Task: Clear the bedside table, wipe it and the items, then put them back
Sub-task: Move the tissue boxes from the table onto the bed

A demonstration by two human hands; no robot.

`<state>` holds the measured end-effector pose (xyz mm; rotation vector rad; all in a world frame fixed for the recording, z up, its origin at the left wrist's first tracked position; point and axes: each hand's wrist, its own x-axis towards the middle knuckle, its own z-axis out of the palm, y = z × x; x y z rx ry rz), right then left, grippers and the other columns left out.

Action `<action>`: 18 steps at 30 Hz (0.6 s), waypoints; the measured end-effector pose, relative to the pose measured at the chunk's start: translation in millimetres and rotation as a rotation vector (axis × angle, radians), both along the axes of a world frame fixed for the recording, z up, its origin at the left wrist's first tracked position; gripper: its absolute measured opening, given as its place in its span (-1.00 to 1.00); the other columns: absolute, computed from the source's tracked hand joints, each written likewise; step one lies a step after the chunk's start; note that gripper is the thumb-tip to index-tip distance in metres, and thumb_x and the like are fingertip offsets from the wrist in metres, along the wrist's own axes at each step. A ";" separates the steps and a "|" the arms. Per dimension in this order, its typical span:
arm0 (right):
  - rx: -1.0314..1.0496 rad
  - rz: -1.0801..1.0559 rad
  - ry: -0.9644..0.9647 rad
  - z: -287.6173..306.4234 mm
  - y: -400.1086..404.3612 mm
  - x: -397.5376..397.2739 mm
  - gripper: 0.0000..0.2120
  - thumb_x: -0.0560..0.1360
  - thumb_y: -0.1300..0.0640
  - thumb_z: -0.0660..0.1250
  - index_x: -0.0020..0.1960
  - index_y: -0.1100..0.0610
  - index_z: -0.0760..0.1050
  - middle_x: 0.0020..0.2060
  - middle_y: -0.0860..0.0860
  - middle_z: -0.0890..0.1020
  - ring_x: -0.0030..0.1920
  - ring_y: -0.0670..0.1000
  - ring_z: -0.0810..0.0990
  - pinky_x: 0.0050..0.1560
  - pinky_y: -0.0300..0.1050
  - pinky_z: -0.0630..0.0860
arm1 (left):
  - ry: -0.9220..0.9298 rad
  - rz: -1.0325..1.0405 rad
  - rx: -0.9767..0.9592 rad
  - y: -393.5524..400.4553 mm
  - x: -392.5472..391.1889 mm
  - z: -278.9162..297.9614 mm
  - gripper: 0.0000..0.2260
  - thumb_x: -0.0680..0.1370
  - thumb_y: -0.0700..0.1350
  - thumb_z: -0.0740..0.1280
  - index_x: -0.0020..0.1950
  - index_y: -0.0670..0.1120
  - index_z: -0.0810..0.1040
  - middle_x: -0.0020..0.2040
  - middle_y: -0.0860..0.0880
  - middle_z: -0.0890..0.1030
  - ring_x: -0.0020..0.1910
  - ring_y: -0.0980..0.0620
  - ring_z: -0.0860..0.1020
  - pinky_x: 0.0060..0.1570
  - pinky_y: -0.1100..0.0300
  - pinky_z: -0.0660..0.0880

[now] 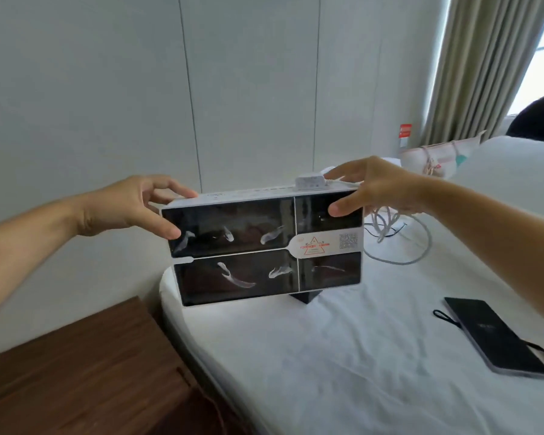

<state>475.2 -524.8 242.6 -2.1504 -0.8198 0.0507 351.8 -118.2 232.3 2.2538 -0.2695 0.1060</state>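
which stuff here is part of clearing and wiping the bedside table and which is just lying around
Part of the job:
- display box, gripped by left hand and right hand
- bedside table
- probably the black phone and white cable on the bed

Just lying about:
- tote bag
- curtain

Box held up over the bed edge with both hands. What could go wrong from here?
1. The box is held only by thumb and fingertips of the left hand and right hand at its top corners; it may slip or tip.
2. A white adapter sits loose on top, its cable trailing onto the bed; a tilt or snag may pull it off.
3. Set down near the mattress edge, the box may slide towards the bedside table.
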 end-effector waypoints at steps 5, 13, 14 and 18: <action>-0.070 -0.070 0.008 -1.4 -61.1 -3.3 -0.51 0.30 0.11 0.64 0.10 -0.22 0.53 0.04 -0.11 0.61 0.05 0.11 0.69 -0.01 0.11 0.71 | 0.055 -0.076 -0.020 -46.2 29.6 -17.1 -0.15 0.00 0.17 0.77 0.26 0.11 0.63 0.24 -0.03 0.69 -0.14 -0.06 0.67 -0.11 0.18 0.61; -0.160 -0.161 0.106 -45.6 -139.8 27.0 -0.35 0.16 -0.13 0.73 0.17 -0.25 0.53 0.46 0.01 0.46 0.42 0.13 0.45 0.21 0.07 0.59 | 0.074 -0.097 0.023 -130.6 67.1 -69.5 -0.44 0.28 -0.19 0.71 0.18 0.17 0.64 0.23 -0.11 0.60 -0.18 -0.01 0.70 -0.02 0.11 0.65; -0.156 -0.158 0.120 -50.4 -145.4 32.2 -0.29 0.09 -0.20 0.72 0.18 -0.25 0.54 0.47 0.01 0.47 0.42 0.14 0.46 0.27 0.13 0.58 | 0.070 -0.092 0.035 -136.6 72.0 -74.6 -0.44 0.26 -0.14 0.72 0.17 0.19 0.63 0.23 -0.10 0.58 -0.18 0.01 0.69 0.00 0.10 0.65; -0.121 -0.139 0.182 -71.0 -154.6 55.3 -0.18 0.01 -0.23 0.71 0.22 -0.23 0.51 0.50 0.00 0.43 0.42 0.10 0.47 0.25 0.04 0.59 | 0.061 -0.064 0.042 -144.1 86.5 -79.0 -0.49 0.28 -0.06 0.70 0.16 0.24 0.64 0.24 -0.06 0.58 -0.13 -0.01 0.68 0.07 0.07 0.65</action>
